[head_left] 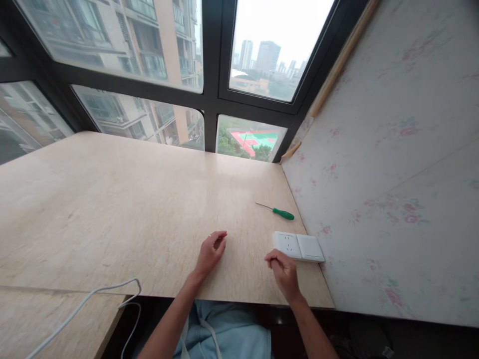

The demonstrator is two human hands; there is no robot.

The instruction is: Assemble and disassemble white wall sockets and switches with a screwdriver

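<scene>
My left hand point(211, 252) rests on the beige marble-look counter point(123, 214), its fingers curled in towards the thumb. Whatever it may hold is too small or hidden to make out. A little light spot shows at its fingers. My right hand point(283, 271) is closed in a pinch at the near left corner of a white socket and switch panel point(310, 247); whether anything sits inside the fingers is hidden. Whether it touches the panel I cannot tell. Beyond the panel lies a screwdriver point(283, 214) with a green handle, its thin shaft pointing left.
A flowered papered wall point(396, 179) bounds the counter on the right. Dark-framed windows point(211, 114) stand along its far side. At lower left, a white cable point(90, 297) loops over a lower wooden surface point(56, 321) and hangs past its edge.
</scene>
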